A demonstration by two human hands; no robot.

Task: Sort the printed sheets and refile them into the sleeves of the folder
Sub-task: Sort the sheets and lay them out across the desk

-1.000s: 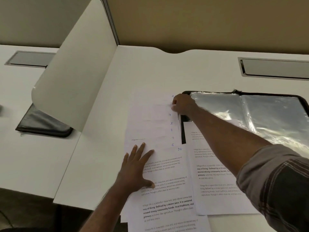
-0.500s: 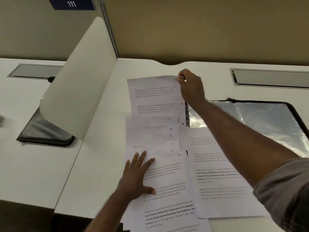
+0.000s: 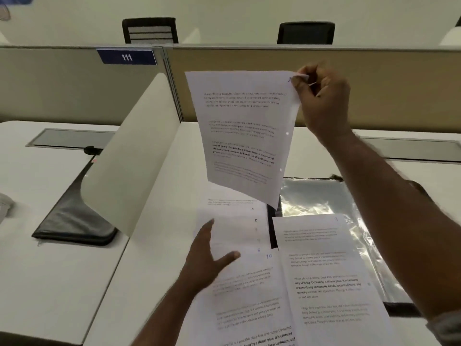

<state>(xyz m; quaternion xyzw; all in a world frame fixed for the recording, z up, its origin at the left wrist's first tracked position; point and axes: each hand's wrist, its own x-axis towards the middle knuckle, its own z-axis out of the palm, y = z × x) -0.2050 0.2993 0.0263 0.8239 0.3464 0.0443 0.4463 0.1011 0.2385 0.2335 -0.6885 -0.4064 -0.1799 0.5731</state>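
Head view: white divider (image 3: 129, 156) beside fanned sheets (image 3: 239, 270)

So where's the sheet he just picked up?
In the head view the sheet hangs in the air at centre, pinched at its top corner by the right hand, above the fanned stack and folder.

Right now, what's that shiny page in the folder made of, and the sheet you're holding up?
The shiny sleeve looks like thin clear plastic: it wrinkles and glints. The lifted sheet looks like plain matte paper, bending loosely, with printed text and punched holes.
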